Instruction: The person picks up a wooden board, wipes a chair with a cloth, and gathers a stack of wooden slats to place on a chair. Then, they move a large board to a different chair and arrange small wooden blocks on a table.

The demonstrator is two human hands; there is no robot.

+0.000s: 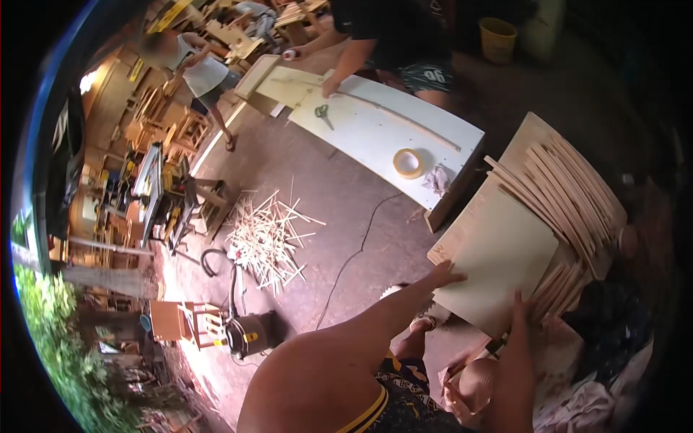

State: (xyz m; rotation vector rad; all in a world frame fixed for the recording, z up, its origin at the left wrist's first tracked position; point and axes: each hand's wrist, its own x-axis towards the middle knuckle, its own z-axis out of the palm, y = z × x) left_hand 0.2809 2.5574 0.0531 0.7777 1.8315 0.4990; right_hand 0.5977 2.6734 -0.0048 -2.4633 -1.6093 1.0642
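Note:
My left hand [446, 276] lies at the left edge of a pale flat board [498, 252], thumb and fingers apart, beside a handwritten number. At the board's lower right edge is my right hand [521, 307], its fingers pointing up; whether it grips anything is hard to make out. Long thin wooden strips [567, 187] lie side by side on the board's upper right part. A second bunch of shorter strips [559, 289] rests to the right of my right hand.
A white-topped workbench [375, 133] holds yellow tape [408, 164], green scissors [325, 115] and a long strip. Two people stand beyond it. Scattered sticks [267, 238], a shop vacuum [245, 335] and a black cable lie on the floor.

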